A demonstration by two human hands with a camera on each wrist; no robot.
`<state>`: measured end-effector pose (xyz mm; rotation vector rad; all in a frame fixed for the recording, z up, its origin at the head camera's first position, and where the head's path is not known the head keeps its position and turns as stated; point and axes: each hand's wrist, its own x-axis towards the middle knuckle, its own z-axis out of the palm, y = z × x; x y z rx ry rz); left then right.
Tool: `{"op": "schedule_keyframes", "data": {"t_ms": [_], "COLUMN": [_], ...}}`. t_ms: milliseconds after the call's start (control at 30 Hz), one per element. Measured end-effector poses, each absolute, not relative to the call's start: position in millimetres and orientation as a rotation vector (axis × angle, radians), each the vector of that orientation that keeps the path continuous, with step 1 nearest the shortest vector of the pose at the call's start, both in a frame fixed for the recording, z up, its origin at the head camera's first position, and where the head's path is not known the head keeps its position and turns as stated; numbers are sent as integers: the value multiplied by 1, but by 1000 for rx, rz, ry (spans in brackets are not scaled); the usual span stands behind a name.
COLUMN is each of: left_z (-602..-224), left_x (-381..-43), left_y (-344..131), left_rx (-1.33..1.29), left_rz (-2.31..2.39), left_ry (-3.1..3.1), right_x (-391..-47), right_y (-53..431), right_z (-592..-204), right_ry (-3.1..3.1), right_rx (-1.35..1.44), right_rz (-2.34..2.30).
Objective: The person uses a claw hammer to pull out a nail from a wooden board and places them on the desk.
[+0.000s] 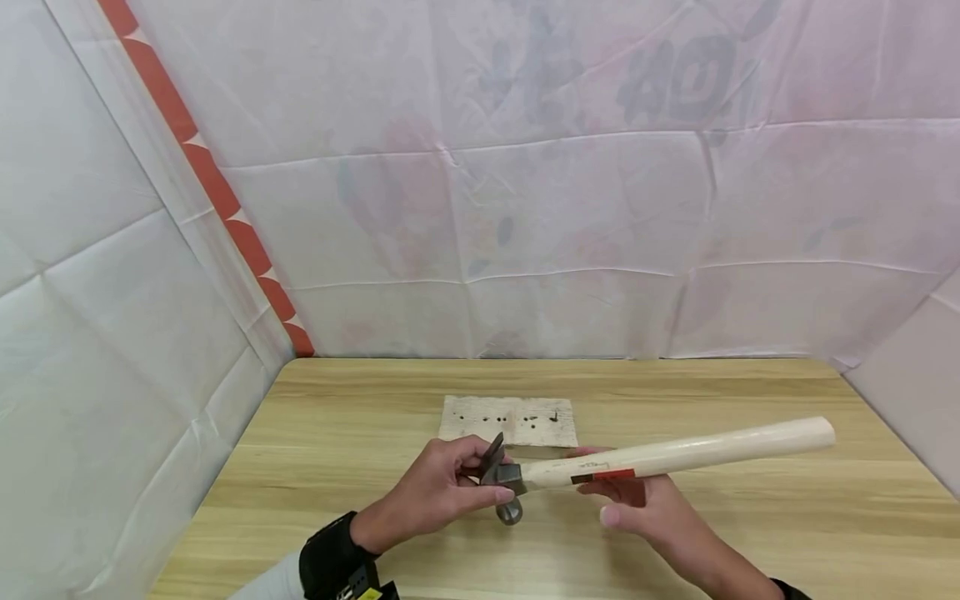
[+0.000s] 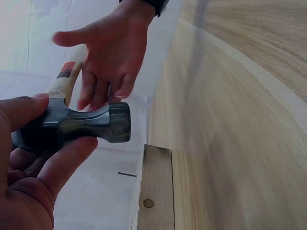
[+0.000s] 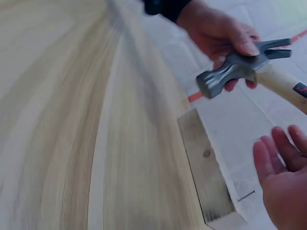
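My left hand (image 1: 427, 496) grips a claw hammer (image 1: 697, 452) by its dark metal head, thumb on one side and fingers on the other. The pale wooden handle, with a red and black label, points right. Below the handle, my right hand (image 1: 660, 512) has its fingers spread and reaching behind it. In the left wrist view that right hand (image 2: 115, 57) shows an open palm beside the handle. Beyond the hands lies a wooden block (image 1: 480, 408) with several dark holes or nail heads. One nail (image 2: 127, 174) sticks out of its face.
The wood-grain table (image 1: 337, 433) spans the lower view. White sheeting (image 1: 562, 208) hangs behind it and at both sides, with an orange-red strip (image 1: 217, 179) at the left corner. Black bands with a device sit on the left wrist (image 1: 330, 554).
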<state>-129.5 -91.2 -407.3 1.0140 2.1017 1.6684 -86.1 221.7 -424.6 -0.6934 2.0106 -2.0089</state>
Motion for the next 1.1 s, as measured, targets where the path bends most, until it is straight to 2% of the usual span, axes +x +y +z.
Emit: {"op": "schedule_keyframes", "data": {"t_ms": [300,600,1100], "left_z": [-409,-412,-408], "left_x": [-130,-129,-130], "left_y": [-88,-77,-68], "left_rx": [1010,980,1039], "left_rz": [1659,1635,1523], "left_ry": [2095,2012,2042], "right_x": [-102,-102,-100], "right_y": [222,221,208], "right_z": [-421,-412,-381], "right_ry": [1336,849,715], "right_rx": [-1086,-1003,-1100], "right_rz": [-2389,-2505,-2644]}}
